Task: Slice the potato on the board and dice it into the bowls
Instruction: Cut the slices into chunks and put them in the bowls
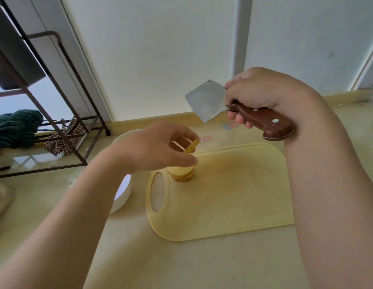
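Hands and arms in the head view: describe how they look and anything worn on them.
The left hand and right hand are bare: no gloves, rings, watch or bracelet show. The left forearm and right forearm are bare too, with no sleeve in view.

- The left grip is a bare hand with short nails, and the left forearm is uncovered to the frame's lower edge.
- The right grip is a bare hand too, and the broad right forearm is uncovered throughout.
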`<state>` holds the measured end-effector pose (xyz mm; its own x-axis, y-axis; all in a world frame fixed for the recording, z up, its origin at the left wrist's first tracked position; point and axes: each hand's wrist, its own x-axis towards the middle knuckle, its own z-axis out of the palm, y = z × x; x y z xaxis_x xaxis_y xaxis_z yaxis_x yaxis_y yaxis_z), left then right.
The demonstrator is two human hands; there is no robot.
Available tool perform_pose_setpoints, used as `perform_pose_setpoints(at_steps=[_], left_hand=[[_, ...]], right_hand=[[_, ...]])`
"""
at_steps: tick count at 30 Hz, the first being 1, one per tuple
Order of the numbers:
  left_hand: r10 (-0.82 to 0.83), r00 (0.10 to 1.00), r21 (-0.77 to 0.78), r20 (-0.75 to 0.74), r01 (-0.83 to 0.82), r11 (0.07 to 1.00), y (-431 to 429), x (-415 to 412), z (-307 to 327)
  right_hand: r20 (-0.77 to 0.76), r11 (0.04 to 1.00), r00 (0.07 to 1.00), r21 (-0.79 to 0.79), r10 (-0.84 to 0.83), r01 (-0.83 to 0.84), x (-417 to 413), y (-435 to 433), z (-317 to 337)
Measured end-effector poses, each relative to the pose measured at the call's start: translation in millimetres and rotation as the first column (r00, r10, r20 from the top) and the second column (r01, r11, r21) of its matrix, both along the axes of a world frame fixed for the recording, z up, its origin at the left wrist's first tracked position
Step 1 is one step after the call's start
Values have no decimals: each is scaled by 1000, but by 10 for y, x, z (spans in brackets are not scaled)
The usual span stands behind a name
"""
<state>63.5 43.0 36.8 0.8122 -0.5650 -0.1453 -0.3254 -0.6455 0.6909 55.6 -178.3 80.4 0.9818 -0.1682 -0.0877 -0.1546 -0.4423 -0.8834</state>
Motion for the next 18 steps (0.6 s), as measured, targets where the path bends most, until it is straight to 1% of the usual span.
perform_pose_setpoints(at_steps=[2,3,4,6,7,9,10,12,13,14,15,16,17,18], left_hand=[[-45,977,-181,-211,6,983,-140,-96,-44],[-64,955,-237,-291,-7,971,-224,-133,-94],[-66,933,-279,-354,-38,960,-307,-162,-165],[-12,904,-332,-428,-145,932,-463,-200,-317],[39,901,-336,-431,-201,920,-535,-210,-400],[154,909,-305,-386,-284,909,-649,-246,-540],[182,903,-300,-390,-311,902,-685,-264,-578],[137,858,-295,-495,-314,902,-704,-299,-561],[95,850,-270,-518,-267,925,-683,-315,-518],[89,888,-193,-452,-195,962,-647,-321,-467],[108,951,-75,-290,-135,988,-612,-313,-421],[124,989,46,-82,-121,992,-582,-303,-386],[107,990,110,95,-117,987,-566,-305,-369],[48,979,128,197,-75,989,-573,-337,-359]], right_hand=[[13,1000,1000,2,-14,14,-16,-31,2],[19,1000,1000,8,-21,21,-24,-52,6],[23,999,999,16,-28,28,-28,-76,10],[30,999,999,22,-37,37,-39,-126,20],[37,999,998,27,-42,41,-43,-148,22],[55,998,997,34,-50,48,-53,-187,26],[63,998,997,33,-52,50,-59,-199,28],[72,998,996,30,-51,49,-74,-237,35],[74,998,996,33,-48,45,-82,-255,41],[75,998,996,38,-44,41,-87,-271,43],[77,998,996,47,-38,35,-98,-288,49],[79,998,996,58,-34,29,-107,-298,53],[78,997,996,66,-32,27,-117,-305,55],[81,998,996,66,-31,26,-125,-310,61]])
